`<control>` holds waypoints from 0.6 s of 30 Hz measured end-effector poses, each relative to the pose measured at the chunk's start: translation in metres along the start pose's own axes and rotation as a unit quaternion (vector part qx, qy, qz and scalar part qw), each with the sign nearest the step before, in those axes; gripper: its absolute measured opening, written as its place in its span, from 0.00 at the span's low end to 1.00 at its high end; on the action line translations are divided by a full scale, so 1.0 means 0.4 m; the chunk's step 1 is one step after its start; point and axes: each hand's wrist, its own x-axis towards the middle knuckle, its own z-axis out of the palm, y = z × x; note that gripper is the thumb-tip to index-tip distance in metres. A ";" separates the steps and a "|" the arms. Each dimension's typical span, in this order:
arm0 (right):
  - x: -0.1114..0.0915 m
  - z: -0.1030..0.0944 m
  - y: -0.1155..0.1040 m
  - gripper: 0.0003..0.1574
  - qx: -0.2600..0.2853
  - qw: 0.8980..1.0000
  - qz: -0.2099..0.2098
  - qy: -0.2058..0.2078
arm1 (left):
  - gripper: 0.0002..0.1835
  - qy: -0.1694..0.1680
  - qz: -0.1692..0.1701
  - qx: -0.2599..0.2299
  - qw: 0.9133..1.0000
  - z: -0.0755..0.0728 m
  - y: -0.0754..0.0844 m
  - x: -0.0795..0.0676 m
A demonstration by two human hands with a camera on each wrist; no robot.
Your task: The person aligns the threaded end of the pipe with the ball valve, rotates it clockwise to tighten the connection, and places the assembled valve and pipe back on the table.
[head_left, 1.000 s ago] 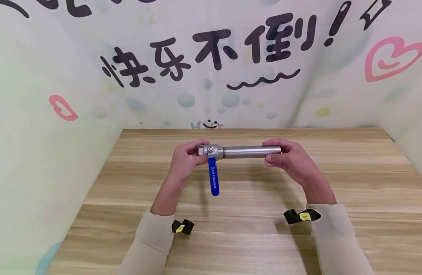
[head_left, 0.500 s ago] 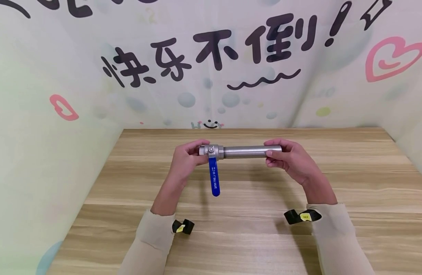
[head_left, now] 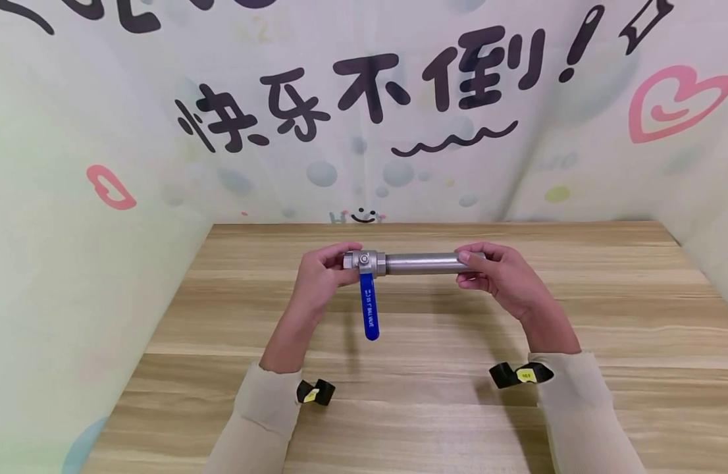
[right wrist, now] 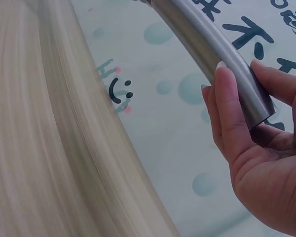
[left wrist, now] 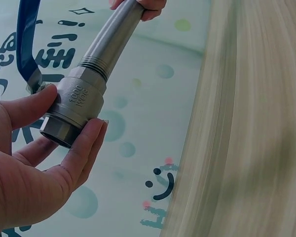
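A silver ball valve (head_left: pixel 372 262) with a blue lever handle (head_left: pixel 369 306) is held level above the table. My left hand (head_left: pixel 319 276) grips the valve body near its hex end, thumb on one side and fingers on the other. From the valve's right side runs a metal pipe (head_left: pixel 423 263), its end in the valve's opening. A few threads (left wrist: pixel 94 65) show beside the valve in the left wrist view. My right hand (head_left: pixel 506 276) pinches the pipe's free end, the thumb lying along it. In the right wrist view the pipe's open end (right wrist: pixel 262 117) shows between thumb and fingers.
Below lies a wood-grain table (head_left: pixel 399 408), its far edge against a printed cloth backdrop (head_left: pixel 251 178). Black wrist mounts (head_left: pixel 315 392) with yellow labels sit at both light sleeves (head_left: pixel 260 408).
My right thumb has moved up and across the pipe, from its near side to its top. The valve and my left hand stay nearly in place.
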 end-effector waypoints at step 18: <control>-0.002 -0.008 0.005 0.20 0.006 0.999 -0.021 -0.027 | 0.24 0.003 0.000 0.000 1.000 -0.004 -0.004 0.002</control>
